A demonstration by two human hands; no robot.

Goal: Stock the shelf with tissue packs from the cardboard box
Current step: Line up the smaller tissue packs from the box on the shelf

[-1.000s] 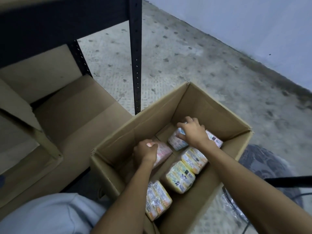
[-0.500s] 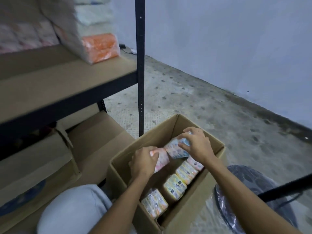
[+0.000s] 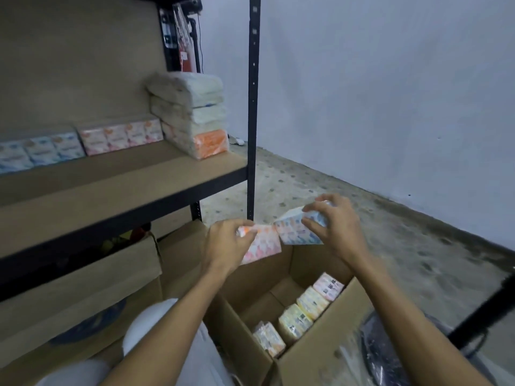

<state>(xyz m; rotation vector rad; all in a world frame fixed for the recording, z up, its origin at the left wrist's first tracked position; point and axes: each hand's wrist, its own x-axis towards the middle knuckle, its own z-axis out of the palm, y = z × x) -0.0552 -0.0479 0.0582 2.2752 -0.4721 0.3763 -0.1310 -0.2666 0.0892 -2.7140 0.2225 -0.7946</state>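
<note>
left hand: left hand (image 3: 225,243) raised above the box's far-left corner, fingers curled round a pink tissue pack (image 3: 262,245), thumb on its near end
right hand: right hand (image 3: 338,227) up over the box's far edge, fingers and thumb clamped on a blue-white tissue pack (image 3: 295,228)
held packs: both in the air, tilted, inner ends touching or nearly, can't tell which; motion blur on both
cardboard box: cardboard box (image 3: 320,355) open on the floor, below the hands, just right of the shelf post
packs in box: row of three along the right wall, pink pack (image 3: 328,286) farthest, then two yellow packs (image 3: 302,312); one more orange-yellow pack (image 3: 269,339) at the near wall
shelf: shelf (image 3: 117,190) to the left, brown board, black metal frame, front of board bare
on shelf: blue packs (image 3: 39,154) far left at the back, pink packs (image 3: 122,136) beside them, tall stack of wrapped tissue bundles (image 3: 192,112) at the right end, orange one at bottom
below shelf: larger brown cartons (image 3: 83,282), partly hidden
floor: speckled concrete floor (image 3: 306,190), pale wall behind
bottom right: dark object in plastic, blurred, can't identify
</note>
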